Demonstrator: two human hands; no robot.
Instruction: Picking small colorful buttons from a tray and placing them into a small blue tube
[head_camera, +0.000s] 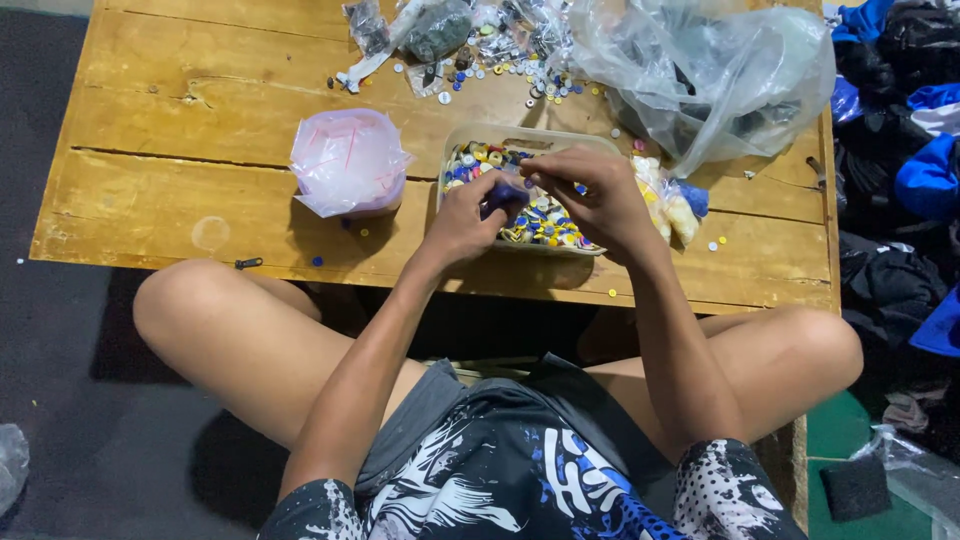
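Below, a low wooden table (180, 190) stands on dark floor (60, 350).

**Inspector A:** Low table (180, 150): bare wooden planks, yellowish, rough, cracked along the grain, matt with worn patches.

**Inspector B:** The tray (530, 137)?

**Inspector A:** Pale plastic, smooth, slightly translucent. The small parts (545, 222) in it look like hard, glossy plastic in mixed colours. The piece between the left hand (462, 222) and right hand (600, 195) is too small to judge.

**Inspector B:** Bags?

**Inspector A:** Large clear bag (720, 60): thin plastic film, crinkled, shiny. Pink bag (348, 160): cloudy film, softly glossy.

**Inspector B:** Floor and clothing?

**Inspector A:** Floor covering (60, 380): dark, matt, carpet-like. Shorts (520, 480): printed cloth, smooth, matt.
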